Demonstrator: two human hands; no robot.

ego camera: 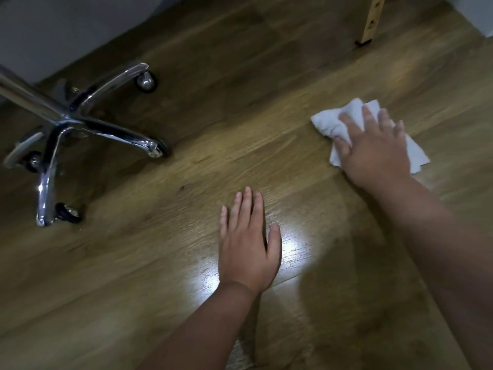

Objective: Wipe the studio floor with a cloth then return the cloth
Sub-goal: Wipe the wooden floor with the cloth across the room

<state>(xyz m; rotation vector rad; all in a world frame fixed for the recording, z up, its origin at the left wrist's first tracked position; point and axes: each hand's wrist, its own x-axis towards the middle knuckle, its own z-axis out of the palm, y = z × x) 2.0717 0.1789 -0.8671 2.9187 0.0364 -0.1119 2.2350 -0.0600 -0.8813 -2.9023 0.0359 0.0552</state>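
Note:
A crumpled white cloth (332, 124) lies on the brown wooden floor (240, 129) at the right. My right hand (373, 148) presses flat on top of it with straight, spread fingers, and the cloth sticks out on both sides of the hand. My left hand (248, 244) rests flat on the bare floor at the centre, fingers straight and together, holding nothing. A bright light reflection shines on the boards beside that hand.
A chrome five-star chair base (66, 124) with castor wheels stands at the left. A pale wooden furniture leg (369, 22) stands at the top right. A white wall runs along the top left.

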